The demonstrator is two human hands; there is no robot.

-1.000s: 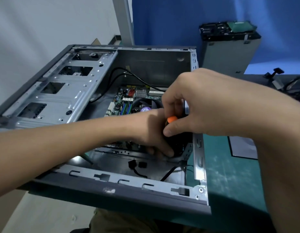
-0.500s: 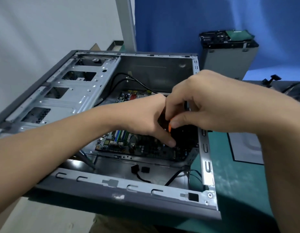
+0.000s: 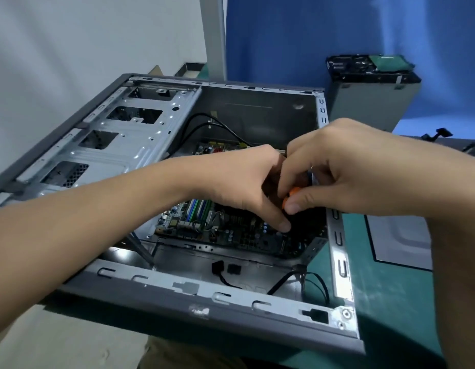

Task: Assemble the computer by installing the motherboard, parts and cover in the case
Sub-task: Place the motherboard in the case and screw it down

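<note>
The grey computer case [image 3: 204, 291] lies open on its side, with the green motherboard [image 3: 231, 227] seated on its floor. Both hands meet over the board's right part. My right hand [image 3: 345, 166] pinches the orange-handled screwdriver [image 3: 291, 194] between thumb and curled fingers; only a bit of orange shows. My left hand [image 3: 239, 177] curls against the tool's dark lower part, its thumb stretched down to the board. The tip and any screw are hidden.
A silver drive-bay frame [image 3: 119, 139] fills the case's left side. Loose black cables [image 3: 225, 272] lie in the near compartment. A metal drive cage [image 3: 372, 102] stands behind on the right. A green mat [image 3: 385, 302] and a white sheet [image 3: 401, 241] lie to the right.
My left hand has lifted from the board and closed in beside my right hand on the screwdriver. The view has tilted, showing more of the motherboard's near edge.
</note>
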